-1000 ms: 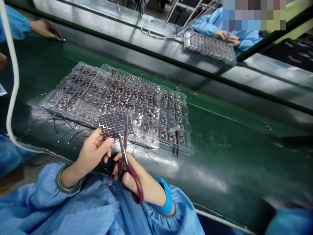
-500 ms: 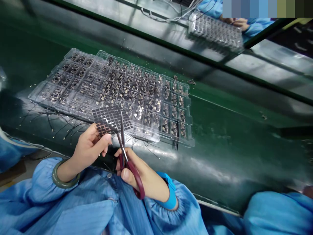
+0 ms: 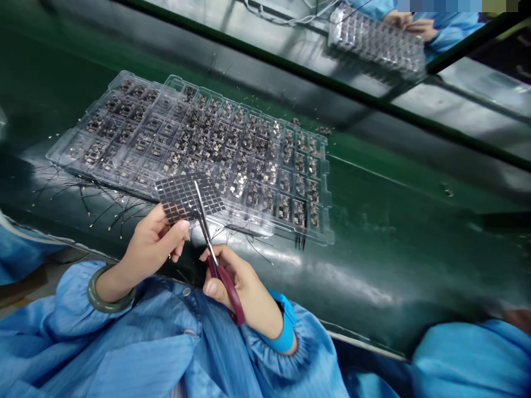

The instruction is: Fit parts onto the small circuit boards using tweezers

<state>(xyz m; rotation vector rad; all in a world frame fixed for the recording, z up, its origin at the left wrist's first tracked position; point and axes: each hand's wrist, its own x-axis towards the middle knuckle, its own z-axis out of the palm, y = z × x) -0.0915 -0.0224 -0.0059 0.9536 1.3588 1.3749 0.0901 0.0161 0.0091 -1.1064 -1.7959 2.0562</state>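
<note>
My left hand (image 3: 155, 237) pinches the lower left edge of a sheet of small black rectangular stickers (image 3: 176, 193), thumb on top. My right hand (image 3: 232, 279) is closed around the dark red handles of a pair of scissors (image 3: 226, 284). The scissor blades reach up across the sheet and look closed together; whether they touch it I cannot tell. Beyond the sheet lie clear plastic trays (image 3: 327, 235), overlapping, with small circuit boards (image 3: 240, 182) in their compartments. Part of the near tray is hidden behind the sheet.
Thin black wires (image 3: 112, 213) lie along the left front of the green table (image 3: 394, 243). Tweezers (image 3: 301, 224) rest on the tray's right part. Past a dark bar (image 3: 290, 61), a co-worker's hands (image 3: 415, 25) are by another tray (image 3: 377, 44). A blue sleeve (image 3: 468, 359) is at lower right.
The scissors have gone from slightly open to closed, and their handles have come together. The sheet stays in my left hand. The whole view has shifted a little.
</note>
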